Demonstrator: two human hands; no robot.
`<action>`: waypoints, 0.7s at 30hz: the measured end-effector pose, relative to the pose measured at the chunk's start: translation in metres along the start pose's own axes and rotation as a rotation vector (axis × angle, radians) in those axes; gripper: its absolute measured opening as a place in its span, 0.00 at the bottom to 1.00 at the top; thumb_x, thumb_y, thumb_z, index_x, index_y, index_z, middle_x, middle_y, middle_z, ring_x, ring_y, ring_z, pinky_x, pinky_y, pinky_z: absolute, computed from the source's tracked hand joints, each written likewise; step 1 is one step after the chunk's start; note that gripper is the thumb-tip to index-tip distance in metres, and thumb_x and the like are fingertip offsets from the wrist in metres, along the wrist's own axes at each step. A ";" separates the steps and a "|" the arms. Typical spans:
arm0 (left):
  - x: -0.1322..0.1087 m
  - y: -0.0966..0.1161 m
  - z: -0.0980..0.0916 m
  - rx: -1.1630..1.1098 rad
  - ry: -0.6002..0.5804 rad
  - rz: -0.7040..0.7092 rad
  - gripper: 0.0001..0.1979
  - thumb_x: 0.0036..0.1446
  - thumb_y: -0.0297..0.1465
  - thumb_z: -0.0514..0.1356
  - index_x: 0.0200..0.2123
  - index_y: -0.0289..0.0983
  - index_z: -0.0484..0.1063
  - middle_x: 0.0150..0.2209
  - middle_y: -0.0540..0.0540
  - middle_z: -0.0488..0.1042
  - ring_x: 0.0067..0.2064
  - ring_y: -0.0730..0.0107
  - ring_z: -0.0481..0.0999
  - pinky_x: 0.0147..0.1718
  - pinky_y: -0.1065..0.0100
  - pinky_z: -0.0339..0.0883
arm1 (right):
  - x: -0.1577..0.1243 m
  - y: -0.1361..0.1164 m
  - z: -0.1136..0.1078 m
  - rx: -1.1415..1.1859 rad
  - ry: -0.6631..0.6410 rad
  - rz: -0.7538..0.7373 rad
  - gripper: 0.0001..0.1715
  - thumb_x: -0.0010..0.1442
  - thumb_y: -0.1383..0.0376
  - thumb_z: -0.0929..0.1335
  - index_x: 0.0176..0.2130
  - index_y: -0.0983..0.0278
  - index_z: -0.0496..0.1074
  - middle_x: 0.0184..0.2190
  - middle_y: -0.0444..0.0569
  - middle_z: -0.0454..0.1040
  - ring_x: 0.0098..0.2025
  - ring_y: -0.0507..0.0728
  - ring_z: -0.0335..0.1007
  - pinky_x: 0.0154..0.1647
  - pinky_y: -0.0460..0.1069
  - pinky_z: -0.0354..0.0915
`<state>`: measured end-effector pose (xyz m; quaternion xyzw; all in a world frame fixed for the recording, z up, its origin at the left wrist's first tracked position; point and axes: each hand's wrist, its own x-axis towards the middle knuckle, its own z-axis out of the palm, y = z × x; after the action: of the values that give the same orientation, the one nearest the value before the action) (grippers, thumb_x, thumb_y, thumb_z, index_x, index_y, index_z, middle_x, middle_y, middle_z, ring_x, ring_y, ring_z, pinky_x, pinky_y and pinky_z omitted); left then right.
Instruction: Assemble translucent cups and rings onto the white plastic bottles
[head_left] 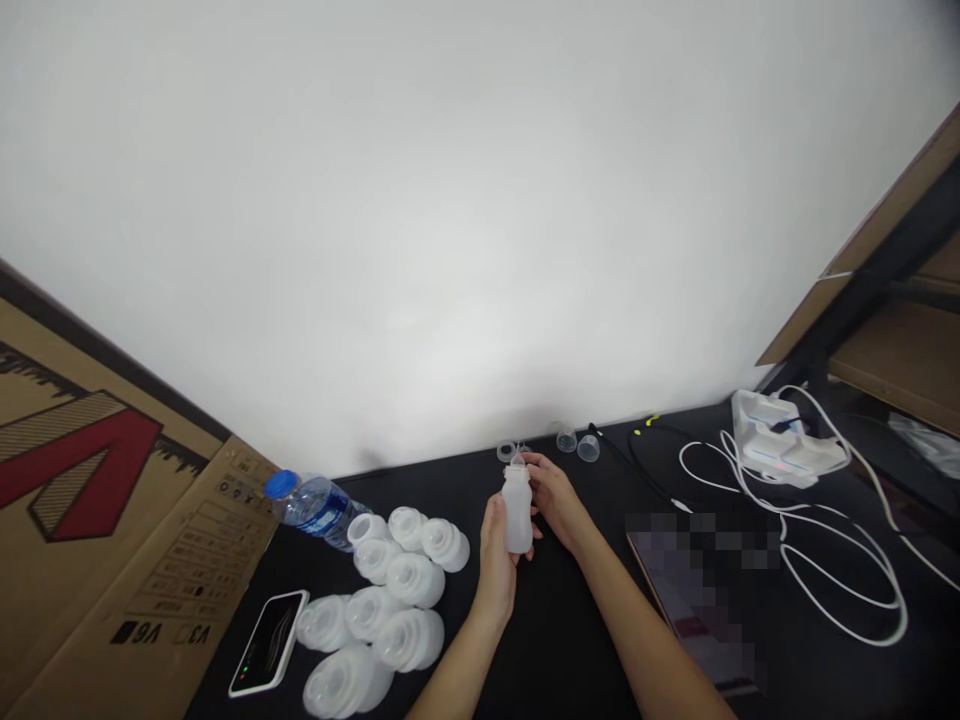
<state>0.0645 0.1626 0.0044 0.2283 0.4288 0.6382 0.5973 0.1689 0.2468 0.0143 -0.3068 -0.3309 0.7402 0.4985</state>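
Observation:
My left hand (496,550) is closed around the body of a frosted white baby bottle (517,515), which it keeps upright above the black table. At the top of this bottle, the fingers of my right hand (553,495) pinch a clear nipple (518,457) at the bottle's mouth. Part of the nipple is hidden by those fingers. Just behind the bottle, on the table, lies a clear ring-shaped piece (506,452). To the left of my left hand stand several more frosted baby bottles (415,578), most with nipples on top.
Two clear caps (588,448) lie near the wall. A water bottle (322,508) and a white-framed device (268,643) are at the left, beside a cardboard box (150,560). On the right are a dark tablet-like slab (686,600), white cables (847,630) and a white charger (780,440).

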 end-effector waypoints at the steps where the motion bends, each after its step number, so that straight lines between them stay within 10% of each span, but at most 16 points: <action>1: 0.001 0.000 0.000 -0.003 0.000 -0.003 0.34 0.64 0.58 0.65 0.57 0.35 0.71 0.41 0.40 0.82 0.30 0.67 0.81 0.21 0.73 0.63 | 0.000 0.001 0.000 0.000 0.020 -0.017 0.26 0.55 0.51 0.81 0.48 0.59 0.78 0.37 0.48 0.82 0.34 0.58 0.74 0.30 0.49 0.62; 21: 0.002 0.000 -0.002 0.009 0.022 -0.014 0.33 0.63 0.58 0.65 0.56 0.36 0.71 0.41 0.41 0.83 0.30 0.67 0.81 0.21 0.73 0.63 | -0.001 0.002 -0.001 0.028 -0.051 0.047 0.35 0.55 0.55 0.80 0.59 0.59 0.75 0.41 0.49 0.82 0.31 0.55 0.72 0.22 0.45 0.58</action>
<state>0.0625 0.1639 0.0026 0.2210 0.4399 0.6345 0.5959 0.1690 0.2459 0.0126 -0.2887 -0.3259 0.7638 0.4765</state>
